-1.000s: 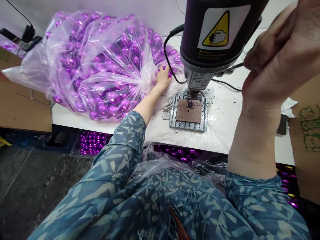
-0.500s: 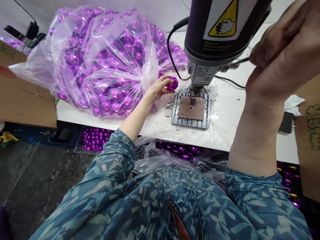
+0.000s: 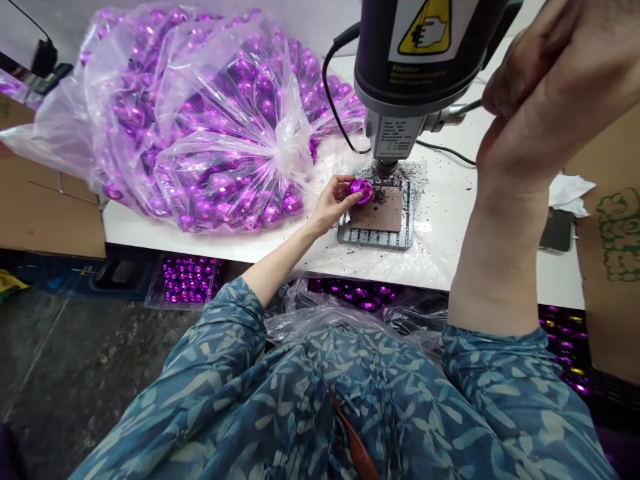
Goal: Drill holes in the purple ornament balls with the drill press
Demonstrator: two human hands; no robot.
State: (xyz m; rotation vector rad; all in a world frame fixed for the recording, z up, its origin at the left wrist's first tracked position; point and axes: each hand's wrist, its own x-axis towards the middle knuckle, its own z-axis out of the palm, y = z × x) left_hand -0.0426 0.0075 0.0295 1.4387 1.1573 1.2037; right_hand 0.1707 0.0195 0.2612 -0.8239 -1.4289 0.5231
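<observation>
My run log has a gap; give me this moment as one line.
left hand: holds ball at board | right hand: on lever | bag: left of drill

tabletop [image 3: 127, 223]: white, flat | left: clear bag [image 3: 225, 120] full of shiny purple balls, knotted end facing right | mid: slotted metal base [image 3: 377, 239], dark shavings [image 3: 417, 179] scattered around | behind base: black cable [image 3: 445, 150] | front: clear film [image 3: 425, 261] | right: dark phone [image 3: 557, 231], crumpled white tissue [image 3: 570, 193] just beside

Hand-warning triangle [image 3: 427, 30], "Attention" [image 3: 411, 70] and "Model" plate [image 3: 395, 137] on drill [image 3: 375, 80], green print [image 3: 623, 233] on cardboard [image 3: 610, 320]
</observation>
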